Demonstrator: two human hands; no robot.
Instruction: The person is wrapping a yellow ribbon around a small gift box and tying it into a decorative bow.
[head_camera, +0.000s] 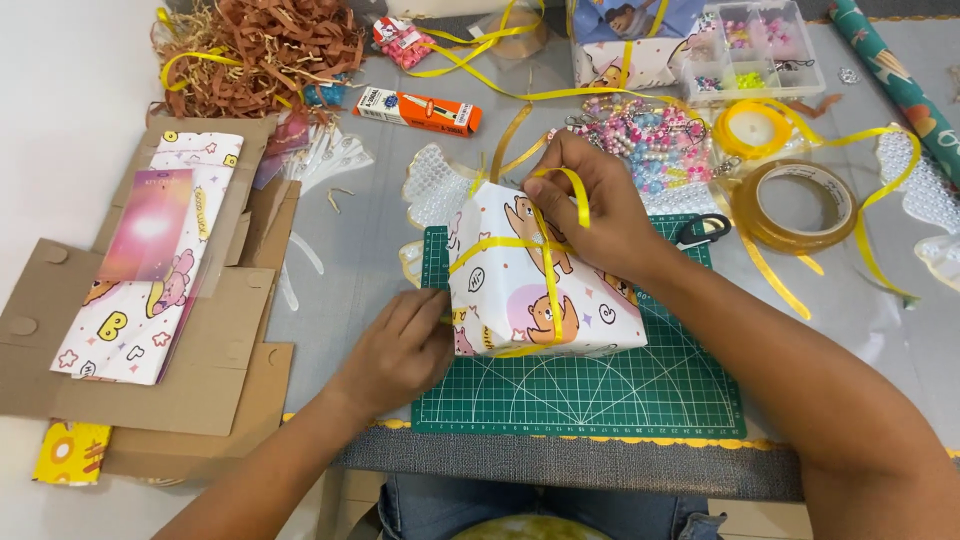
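Observation:
A box wrapped in white paper with bear prints (560, 290) rests tilted on a green cutting mat (600, 385). Yellow ribbon (500, 243) crosses over its top and sides. My right hand (590, 205) sits on the box's upper edge and pinches a loop of the ribbon. My left hand (400, 345) presses against the box's left side, its fingers pinching the ribbon end there.
Flat cardboard pieces (200, 380) and folded wrapping paper (140, 300) lie at the left. Brown paper shreds (270, 45) sit at the back left, next to an orange box (420, 108). Beads (650, 135), a bead organiser (760, 45), tape rolls (800, 205) and black scissors (705, 230) are at the right.

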